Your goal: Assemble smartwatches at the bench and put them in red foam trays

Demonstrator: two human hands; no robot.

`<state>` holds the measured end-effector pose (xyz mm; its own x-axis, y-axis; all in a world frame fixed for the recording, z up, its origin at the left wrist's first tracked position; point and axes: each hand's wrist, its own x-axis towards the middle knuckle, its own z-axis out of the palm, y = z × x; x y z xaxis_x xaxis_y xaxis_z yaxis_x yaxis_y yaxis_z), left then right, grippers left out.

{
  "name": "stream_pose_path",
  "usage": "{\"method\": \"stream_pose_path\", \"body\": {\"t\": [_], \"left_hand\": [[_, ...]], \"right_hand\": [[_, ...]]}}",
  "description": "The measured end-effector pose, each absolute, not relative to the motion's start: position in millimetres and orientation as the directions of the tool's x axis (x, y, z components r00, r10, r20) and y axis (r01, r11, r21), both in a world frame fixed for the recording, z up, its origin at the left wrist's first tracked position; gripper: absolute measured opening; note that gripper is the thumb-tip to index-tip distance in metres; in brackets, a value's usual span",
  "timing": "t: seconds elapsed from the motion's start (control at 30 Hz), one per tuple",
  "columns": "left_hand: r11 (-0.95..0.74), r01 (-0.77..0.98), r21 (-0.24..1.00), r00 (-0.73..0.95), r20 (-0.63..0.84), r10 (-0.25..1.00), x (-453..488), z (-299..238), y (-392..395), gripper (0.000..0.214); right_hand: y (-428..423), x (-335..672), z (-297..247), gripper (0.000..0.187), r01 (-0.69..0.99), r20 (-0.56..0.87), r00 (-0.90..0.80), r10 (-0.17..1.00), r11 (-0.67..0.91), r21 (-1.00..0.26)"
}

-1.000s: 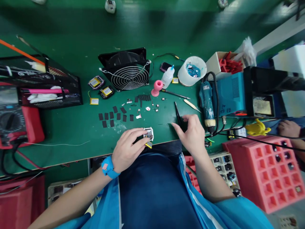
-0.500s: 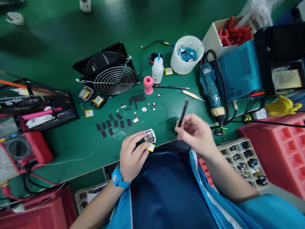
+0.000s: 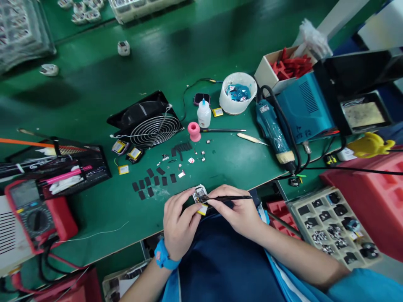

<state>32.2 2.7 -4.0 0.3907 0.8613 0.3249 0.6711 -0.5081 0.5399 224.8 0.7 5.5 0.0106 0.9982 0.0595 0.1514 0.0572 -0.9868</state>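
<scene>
My left hand [image 3: 181,222] is closed on a small white smartwatch case [image 3: 199,193], its circuit board facing up. A yellow battery [image 3: 203,209] sits at the case's lower edge, by my left thumb. Pinched in my right hand [image 3: 241,214] is a pair of slim black tweezers [image 3: 231,197], lying nearly level. The tip points into the open case; whether it grips anything there is too small to tell. Beyond my hands lie several black pads [image 3: 156,180] and small loose parts [image 3: 191,160].
A fan [image 3: 154,130] stands behind the pads. Nearby are a pink spool-shaped holder [image 3: 194,133], a white bottle [image 3: 204,115] and a white tub [image 3: 224,102]. To the right lie a teal electric screwdriver [image 3: 271,121] and a parts tray [image 3: 315,226]; a multimeter [image 3: 34,209] is at left.
My right hand has moved left and brought the tweezers from upright to nearly level, with the tip at the watch case. My left hand still holds the case. The camera view has shifted.
</scene>
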Motion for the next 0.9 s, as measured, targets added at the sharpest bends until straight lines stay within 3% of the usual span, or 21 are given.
{"method": "stream_pose_path", "body": {"t": [0.6,0.9], "left_hand": [[-0.570,0.632,0.526,0.420,0.386,0.821,32.5,-6.2,4.9,0.016],[-0.547,0.625,0.557,0.375,0.399,0.836,32.7,-9.3,3.7,0.015]], "right_hand": [[-1.8,221.6,6.4,0.012,0.224,0.222,-0.102,0.970,0.240,-0.945],[-4.4,219.3,3.6,0.010,0.178,0.155,0.010,0.988,0.151,-0.972]]}}
